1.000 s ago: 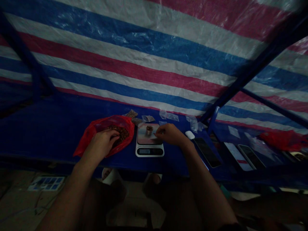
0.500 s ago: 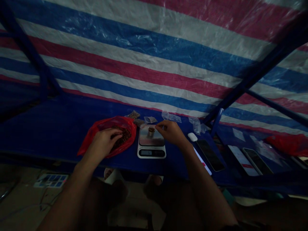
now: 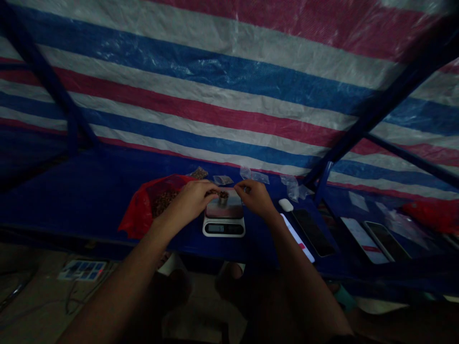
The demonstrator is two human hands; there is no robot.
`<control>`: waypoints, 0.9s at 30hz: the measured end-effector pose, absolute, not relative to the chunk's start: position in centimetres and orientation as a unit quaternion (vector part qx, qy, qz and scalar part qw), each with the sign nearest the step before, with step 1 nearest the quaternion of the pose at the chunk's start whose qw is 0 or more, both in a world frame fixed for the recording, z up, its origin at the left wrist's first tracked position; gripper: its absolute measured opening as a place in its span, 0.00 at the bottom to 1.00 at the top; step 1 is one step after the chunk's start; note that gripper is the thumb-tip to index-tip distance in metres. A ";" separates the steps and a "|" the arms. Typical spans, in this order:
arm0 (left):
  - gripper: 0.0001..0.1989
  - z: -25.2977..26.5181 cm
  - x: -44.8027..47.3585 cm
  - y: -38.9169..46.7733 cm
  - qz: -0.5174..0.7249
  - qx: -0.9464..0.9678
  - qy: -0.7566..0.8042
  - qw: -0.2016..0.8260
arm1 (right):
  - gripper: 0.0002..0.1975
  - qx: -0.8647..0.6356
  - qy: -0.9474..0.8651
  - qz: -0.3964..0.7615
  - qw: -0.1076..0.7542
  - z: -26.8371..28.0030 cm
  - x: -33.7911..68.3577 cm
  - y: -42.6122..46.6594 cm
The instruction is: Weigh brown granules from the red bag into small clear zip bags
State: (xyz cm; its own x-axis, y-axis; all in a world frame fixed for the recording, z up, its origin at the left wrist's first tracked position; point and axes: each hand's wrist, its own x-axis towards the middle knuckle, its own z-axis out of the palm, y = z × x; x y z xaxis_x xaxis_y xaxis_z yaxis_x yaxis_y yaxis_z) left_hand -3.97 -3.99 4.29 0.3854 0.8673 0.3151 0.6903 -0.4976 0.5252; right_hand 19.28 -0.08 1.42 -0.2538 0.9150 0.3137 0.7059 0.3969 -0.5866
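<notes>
A white digital kitchen scale [image 3: 224, 228] sits before me, its display lit but unreadable. On its plate stands a small metal cup [image 3: 223, 200] filled with brown bean-like pieces. My left hand [image 3: 191, 198] reaches to the cup's left side, fingers closed around what look like several of the same brown pieces [image 3: 212, 192]. At the cup's right, my right hand [image 3: 255, 195] is pinched near the plate's edge; what its fingers hold, if anything, is hidden. Left of the scale, a red plastic bag [image 3: 138, 210] lies open with many brown pieces [image 3: 163, 203] inside.
Small clear bags, some with brown contents [image 3: 223, 180], lie behind the scale, with other clear bags [image 3: 292, 186] to the right. A white earbud case [image 3: 286, 205] and several phones [image 3: 311, 231] lie rightward on the blue table [image 3: 89, 191]. Striped sheeting [image 3: 215, 110] hangs behind blue frame bars.
My left hand has moved right, out of the red bag to the cup on the scale. My right hand stays by the cup, with little movement. The view has shifted slightly.
</notes>
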 end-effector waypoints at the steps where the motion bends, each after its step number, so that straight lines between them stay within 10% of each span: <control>1: 0.11 4.3 -3.3 -3.3 0.262 0.832 0.465 0.151 | 0.12 -0.524 -0.773 0.166 0.316 1.5 19.2 -0.1; 27: 0.10 1.3 -0.4 0.4 0.376 0.790 0.424 0.236 | 0.10 -0.507 -0.787 0.153 0.318 1.5 19.4 -0.3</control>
